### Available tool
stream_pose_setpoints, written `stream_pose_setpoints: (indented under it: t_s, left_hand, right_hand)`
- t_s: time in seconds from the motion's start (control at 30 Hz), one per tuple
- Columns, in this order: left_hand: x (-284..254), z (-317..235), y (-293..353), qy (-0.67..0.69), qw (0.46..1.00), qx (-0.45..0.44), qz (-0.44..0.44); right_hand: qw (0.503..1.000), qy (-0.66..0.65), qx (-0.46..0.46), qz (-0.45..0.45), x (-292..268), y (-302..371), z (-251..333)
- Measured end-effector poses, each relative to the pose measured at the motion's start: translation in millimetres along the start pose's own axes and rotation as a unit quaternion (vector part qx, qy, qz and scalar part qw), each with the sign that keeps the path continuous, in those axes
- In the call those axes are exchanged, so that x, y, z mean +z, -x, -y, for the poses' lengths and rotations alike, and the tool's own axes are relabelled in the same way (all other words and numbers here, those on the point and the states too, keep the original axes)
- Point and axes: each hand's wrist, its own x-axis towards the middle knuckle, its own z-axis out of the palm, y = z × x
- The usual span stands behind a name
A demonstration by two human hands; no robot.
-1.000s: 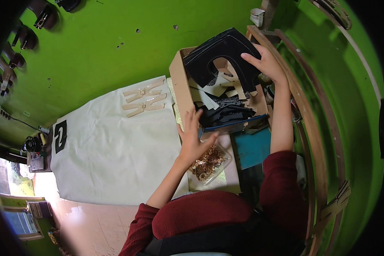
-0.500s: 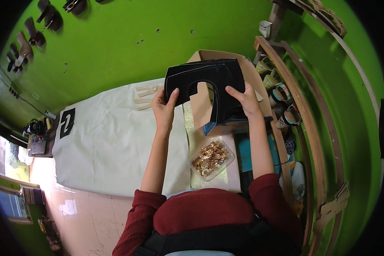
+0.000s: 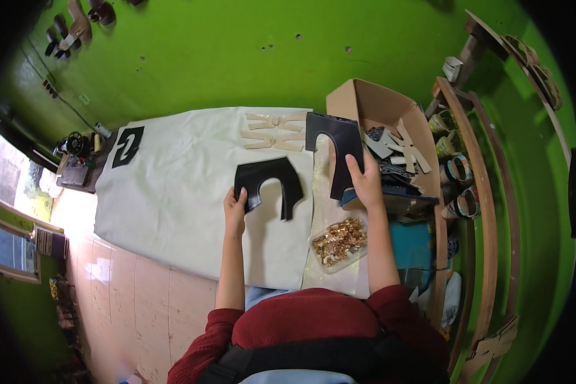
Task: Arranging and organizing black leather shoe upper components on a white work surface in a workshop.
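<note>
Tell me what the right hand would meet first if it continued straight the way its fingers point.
The right hand points away from the person, along the black U-shaped piece it holds. Beyond that, probably the cardboard box's wall, though depth is unclear.

In the middle of the frame, the left hand [image 3: 235,208] holds the lower left corner of a black U-shaped piece [image 3: 268,184] that lies flat on the pale cloth [image 3: 173,192] covering the table. A little to the right, the right hand [image 3: 366,182] grips a second black cut piece [image 3: 336,150] and holds it over the cloth's right edge. Above the two pieces lie beige cut shapes [image 3: 274,131]. At the right stands an open cardboard box [image 3: 365,105] with scraps inside. Below the right hand is a clear tray of gold metal parts [image 3: 339,242]. The wall [image 3: 237,57] behind is bright green.
</note>
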Motion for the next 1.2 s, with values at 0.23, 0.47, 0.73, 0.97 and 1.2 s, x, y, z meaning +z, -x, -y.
stream_pose_setpoints:
  t_s: [0.23, 0.47, 0.73, 0.97, 1.2]
  left_hand:
    - [-65.2, 28.7, 12.6, -0.080, 0.981, -0.142, -0.102]
    - [-89.4, 38.6, 15.6, -0.505, 0.857, 0.074, -0.066]
    - [-182.4, -11.4, 18.6, -0.172, 0.977, -0.012, 0.126]
    - [-274.3, -46.1, 23.6, -0.060, 0.989, -0.090, 0.102]
    - [-352.1, -83.1, 1.8, -0.080, 0.996, -0.031, 0.034]
  right_hand:
    - [0.969, -0.216, 0.111, 0.038, 55.1, 34.4, 10.8]
    - [0.915, -0.270, 0.287, 0.082, 115.6, 101.7, -22.8]
    - [0.927, -0.230, 0.280, 0.099, 211.7, 147.1, 5.9]
    - [0.919, -0.262, 0.277, 0.100, 306.7, 163.8, 26.8]
    - [0.937, -0.233, 0.239, 0.098, 397.1, 145.7, 24.4]
